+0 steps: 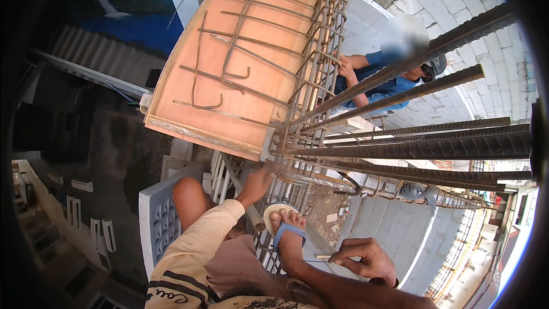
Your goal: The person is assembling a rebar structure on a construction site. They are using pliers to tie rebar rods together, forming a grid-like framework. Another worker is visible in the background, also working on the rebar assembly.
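My left hand point(256, 187) reaches to the rebar cage point(309, 60) beside the lower corner of the plywood panel point(183, 86). Its fingers are bent together against the bars; whatever they pinch is hidden. Lower right, my right hand point(366, 258) hangs beyond my knee with thumb and forefinger closed on a thin wire point(313, 261). A small pale stick-like piece shows at those fingertips. Several bent and straight bars, two with hooked ends, lie over the plywood. My sandalled foot point(286, 229) rests on the cage between my hands.
Several thick ribbed bars point(412, 146) jut from the cage toward the right. Behind them a co-worker in a blue shirt point(394, 88) has a hand on the cage. A grey patterned block point(163, 223) stands by my left knee. The ground lies far below at left.
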`<state>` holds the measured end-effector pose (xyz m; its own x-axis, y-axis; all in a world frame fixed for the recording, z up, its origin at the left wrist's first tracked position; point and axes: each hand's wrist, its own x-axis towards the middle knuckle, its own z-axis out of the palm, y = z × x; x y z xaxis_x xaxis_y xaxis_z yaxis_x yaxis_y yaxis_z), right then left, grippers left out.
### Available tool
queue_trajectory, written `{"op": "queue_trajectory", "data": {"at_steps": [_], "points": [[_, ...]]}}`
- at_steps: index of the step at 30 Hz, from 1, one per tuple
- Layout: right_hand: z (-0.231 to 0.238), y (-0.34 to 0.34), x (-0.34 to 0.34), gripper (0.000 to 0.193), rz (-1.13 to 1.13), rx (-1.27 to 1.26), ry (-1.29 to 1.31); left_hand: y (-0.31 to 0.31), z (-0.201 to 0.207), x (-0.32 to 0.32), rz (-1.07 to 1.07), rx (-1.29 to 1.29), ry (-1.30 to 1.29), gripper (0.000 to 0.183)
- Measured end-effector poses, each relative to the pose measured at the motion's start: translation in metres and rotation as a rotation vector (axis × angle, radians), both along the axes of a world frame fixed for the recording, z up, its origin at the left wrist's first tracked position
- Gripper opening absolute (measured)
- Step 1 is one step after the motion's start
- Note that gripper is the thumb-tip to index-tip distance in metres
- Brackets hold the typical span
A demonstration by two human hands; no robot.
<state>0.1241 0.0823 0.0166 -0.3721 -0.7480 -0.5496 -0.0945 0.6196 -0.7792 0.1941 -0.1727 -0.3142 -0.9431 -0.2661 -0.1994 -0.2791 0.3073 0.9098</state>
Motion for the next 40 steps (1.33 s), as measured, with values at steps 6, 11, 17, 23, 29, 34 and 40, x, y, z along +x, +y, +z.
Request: {"op": "queue_trajectory", "data": {"at_steps": [6,11,17,23,29,34,40], "points": [[-0.004,0.002,0.004,0.013,0.002,-0.009,0.007,0.012,0.017,0.000,-0.136,-0.190,-0.284,0.050],[-0.001,0.002,0.005,0.014,0.032,0.039,0.028,0.025,0.027,-0.013,-0.090,-0.273,-0.370,0.051],[0.002,0.001,0.010,0.016,0.018,0.046,0.021,0.032,0.011,-0.019,-0.066,-0.309,-0.498,0.050],[-0.001,-0.002,0.007,0.016,0.033,0.026,0.011,0.030,0.002,-0.021,-0.126,-0.310,-0.534,0.051],[-0.001,-0.004,0.008,0.016,0.031,0.025,0.020,0.024,0.011,-0.017,-0.181,-0.305,-0.503,0.057],[-0.009,-0.010,0.011,0.015,0.019,0.039,0.102,0.015,0.018,-0.010,-0.159,-0.263,-0.445,0.065],[-0.031,-0.014,0.017,0.016,0.017,-0.061,0.177,-0.026,0.022,0.016,-0.158,-0.036,-0.407,0.082]]}}
